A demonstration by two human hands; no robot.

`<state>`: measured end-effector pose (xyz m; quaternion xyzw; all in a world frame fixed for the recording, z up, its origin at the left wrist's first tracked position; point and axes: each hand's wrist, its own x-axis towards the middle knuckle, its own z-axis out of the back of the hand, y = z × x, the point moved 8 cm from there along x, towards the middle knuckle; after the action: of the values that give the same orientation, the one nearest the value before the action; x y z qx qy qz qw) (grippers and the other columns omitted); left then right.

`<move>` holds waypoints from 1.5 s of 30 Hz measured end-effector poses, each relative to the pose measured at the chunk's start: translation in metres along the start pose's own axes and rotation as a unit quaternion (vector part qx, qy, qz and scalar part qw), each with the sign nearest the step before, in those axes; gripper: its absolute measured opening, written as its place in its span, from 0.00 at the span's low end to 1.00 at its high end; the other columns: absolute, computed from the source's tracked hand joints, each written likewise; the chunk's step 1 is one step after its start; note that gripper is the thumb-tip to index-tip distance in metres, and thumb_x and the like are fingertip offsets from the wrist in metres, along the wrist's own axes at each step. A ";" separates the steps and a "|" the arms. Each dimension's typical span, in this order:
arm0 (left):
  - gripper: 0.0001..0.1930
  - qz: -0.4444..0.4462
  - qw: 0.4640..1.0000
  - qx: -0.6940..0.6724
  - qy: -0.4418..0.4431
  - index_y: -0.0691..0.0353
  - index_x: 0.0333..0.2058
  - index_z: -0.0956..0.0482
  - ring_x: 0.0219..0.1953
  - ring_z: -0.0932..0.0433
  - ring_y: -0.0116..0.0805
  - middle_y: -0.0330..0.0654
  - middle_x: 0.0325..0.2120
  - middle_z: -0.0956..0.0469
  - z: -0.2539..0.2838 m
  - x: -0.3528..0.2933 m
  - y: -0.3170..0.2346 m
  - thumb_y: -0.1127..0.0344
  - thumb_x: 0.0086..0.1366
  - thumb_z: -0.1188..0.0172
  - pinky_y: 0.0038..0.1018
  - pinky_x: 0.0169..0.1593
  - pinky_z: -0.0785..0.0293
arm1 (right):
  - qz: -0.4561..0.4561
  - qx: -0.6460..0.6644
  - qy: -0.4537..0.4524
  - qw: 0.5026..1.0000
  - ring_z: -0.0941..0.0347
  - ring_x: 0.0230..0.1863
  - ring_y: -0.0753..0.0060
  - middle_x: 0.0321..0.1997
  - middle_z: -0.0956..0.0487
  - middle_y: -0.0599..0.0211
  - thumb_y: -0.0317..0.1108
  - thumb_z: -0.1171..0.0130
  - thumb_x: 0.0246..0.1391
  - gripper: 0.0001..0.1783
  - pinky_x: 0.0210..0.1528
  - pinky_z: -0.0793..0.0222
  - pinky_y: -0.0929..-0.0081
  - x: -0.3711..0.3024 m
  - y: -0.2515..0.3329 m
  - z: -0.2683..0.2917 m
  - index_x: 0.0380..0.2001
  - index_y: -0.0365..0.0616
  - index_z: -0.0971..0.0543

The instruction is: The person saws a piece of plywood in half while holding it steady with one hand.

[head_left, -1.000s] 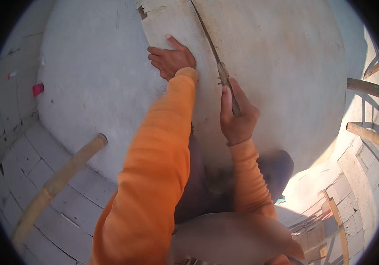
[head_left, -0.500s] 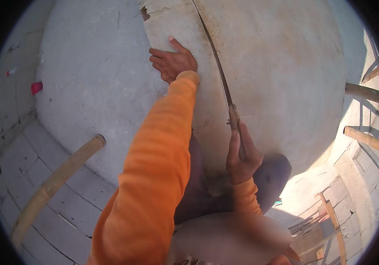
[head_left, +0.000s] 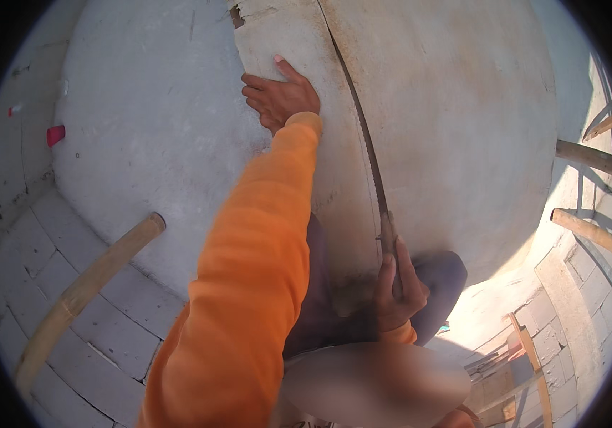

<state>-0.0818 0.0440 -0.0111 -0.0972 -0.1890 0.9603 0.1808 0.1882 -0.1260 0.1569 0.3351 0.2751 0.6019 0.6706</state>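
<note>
A long, narrow handsaw point(head_left: 364, 128) with a toothed edge runs along a line in a pale, stained board point(head_left: 434, 121). My right hand point(head_left: 400, 289) is wrapped round the saw's handle near my knee, its index finger stretched along the handle. Left of the blade, my left hand point(head_left: 281, 93) lies on the strip of board with thumb and fingers apart. Its fingertips reach the strip's left edge. That edge has a broken notch point(head_left: 237, 17) farther up. My knees are against the near part of the board, partly hidden by my orange left sleeve point(head_left: 249, 250).
A bamboo pole point(head_left: 92, 282) stands at the left before a block wall point(head_left: 106, 342). More bamboo poles point(head_left: 588, 232) jut in from the right. A red cup-like object point(head_left: 55, 135) is at far left. Wooden pieces point(head_left: 531, 349) lie at lower right beside sunlit ground.
My right hand has drawn the saw back toward me and slightly right, so more of its blade shows. My left hand stays in place on the board.
</note>
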 end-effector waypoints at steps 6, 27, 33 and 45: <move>0.39 -0.011 0.999 -0.025 0.031 0.69 0.65 0.39 0.60 0.29 0.51 0.53 0.53 0.31 -0.017 -0.020 -0.020 0.35 0.76 0.59 0.54 0.55 0.28 | -0.023 0.063 -0.014 0.998 0.13 0.30 0.70 0.36 0.13 0.45 0.24 0.35 0.61 0.16 0.33 0.21 0.77 0.113 -0.027 -0.069 0.52 0.32 0.16; 0.43 -0.001 0.999 0.037 0.039 0.74 0.69 0.46 0.59 0.30 0.48 0.54 0.53 0.32 0.008 0.003 -0.005 0.36 0.77 0.63 0.46 0.52 0.22 | 0.010 0.012 0.017 1.000 0.13 0.30 0.72 0.34 0.12 0.48 0.21 0.35 0.59 0.19 0.34 0.20 0.77 -0.009 -0.026 -0.015 0.54 0.32 0.18; 0.42 -0.020 0.999 0.028 0.043 0.74 0.68 0.45 0.57 0.28 0.48 0.54 0.52 0.32 -0.012 -0.018 -0.017 0.35 0.77 0.63 0.46 0.53 0.22 | -0.029 0.070 -0.004 0.997 0.12 0.33 0.68 0.36 0.12 0.49 0.23 0.34 0.59 0.17 0.36 0.21 0.77 0.108 -0.027 -0.081 0.52 0.32 0.17; 0.42 -0.025 0.998 0.035 0.039 0.74 0.67 0.43 0.54 0.27 0.49 0.53 0.50 0.32 -0.010 -0.016 -0.020 0.36 0.77 0.64 0.46 0.49 0.21 | -0.011 0.088 -0.007 0.996 0.13 0.30 0.68 0.35 0.13 0.45 0.23 0.36 0.61 0.18 0.33 0.22 0.76 0.112 -0.031 -0.085 0.54 0.31 0.18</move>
<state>-0.0587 0.0582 -0.0109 -0.1229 -0.1501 0.9570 0.2155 0.1556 -0.0061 0.0838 0.3937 0.3259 0.5657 0.6472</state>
